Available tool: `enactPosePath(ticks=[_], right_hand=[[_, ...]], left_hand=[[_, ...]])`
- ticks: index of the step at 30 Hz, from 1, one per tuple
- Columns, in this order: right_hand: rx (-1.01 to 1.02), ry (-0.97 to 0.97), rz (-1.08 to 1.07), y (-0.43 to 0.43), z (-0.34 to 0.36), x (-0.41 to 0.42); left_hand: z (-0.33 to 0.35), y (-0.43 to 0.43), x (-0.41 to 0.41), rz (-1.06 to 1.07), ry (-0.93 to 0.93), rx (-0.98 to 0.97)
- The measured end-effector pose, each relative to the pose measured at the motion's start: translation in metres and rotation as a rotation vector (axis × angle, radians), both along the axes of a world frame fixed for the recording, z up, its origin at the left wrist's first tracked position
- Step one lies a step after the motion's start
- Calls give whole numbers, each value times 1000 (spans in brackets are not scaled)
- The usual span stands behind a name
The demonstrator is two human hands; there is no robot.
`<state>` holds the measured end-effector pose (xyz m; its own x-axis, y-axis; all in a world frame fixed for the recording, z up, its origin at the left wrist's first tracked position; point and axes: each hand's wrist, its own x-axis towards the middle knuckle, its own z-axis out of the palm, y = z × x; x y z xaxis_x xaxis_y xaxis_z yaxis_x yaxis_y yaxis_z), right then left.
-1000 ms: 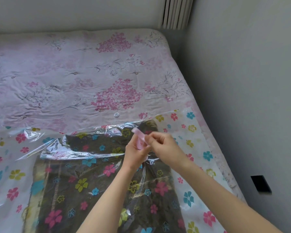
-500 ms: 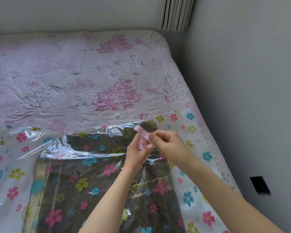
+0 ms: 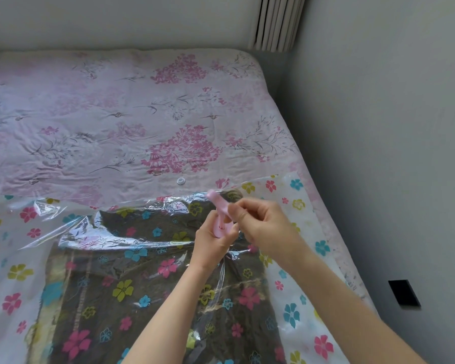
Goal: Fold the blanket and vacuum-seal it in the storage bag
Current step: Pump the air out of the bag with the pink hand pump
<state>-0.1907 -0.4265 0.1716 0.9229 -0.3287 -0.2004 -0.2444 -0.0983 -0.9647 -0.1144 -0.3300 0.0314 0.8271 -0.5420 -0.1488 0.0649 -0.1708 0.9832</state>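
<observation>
Bag [image 3: 294,306] w/ blanket [image 3: 147,285] inside, flat on bed [image 3: 116,114]. Above bag: left hand [image 3: 213,243] grips pink clip [image 3: 220,219]; right hand [image 3: 260,224] pinches its top.

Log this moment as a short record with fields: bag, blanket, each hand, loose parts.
bag: flower-print storage bag lying flat on the bed
blanket: dark blanket inside the bag
left hand: left hand holds the pink clip from below
right hand: right hand pinches the clip's upper part
loose parts: small white round cap on the bed beyond the bag
</observation>
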Motion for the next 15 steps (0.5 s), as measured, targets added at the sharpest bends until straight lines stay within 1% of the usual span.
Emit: enactPosePath(ticks=[3,5,7,10,12,13,15], right_hand=[[-114,188,-4,0,-47,1],[-154,221,8,3,-46,3],[-142,152,-17,7,-21,3],[-52,-58,-18,7,21,-2],[3,-153,0,6,32,-3],[23,-167,-4,5,25,-3],[-19,-78,-19,10,5,-2]], left_hand=[[-3,0,1,21,-7,10],[-3,1,1,17,-14,20],[-3,0,0,-3,0,-1],[-2,1,0,22,13,-21],[-2,1,-1,38,1,-32],[-2,1,-1,39,5,-37],[-1,1,-2,30,34,-37]])
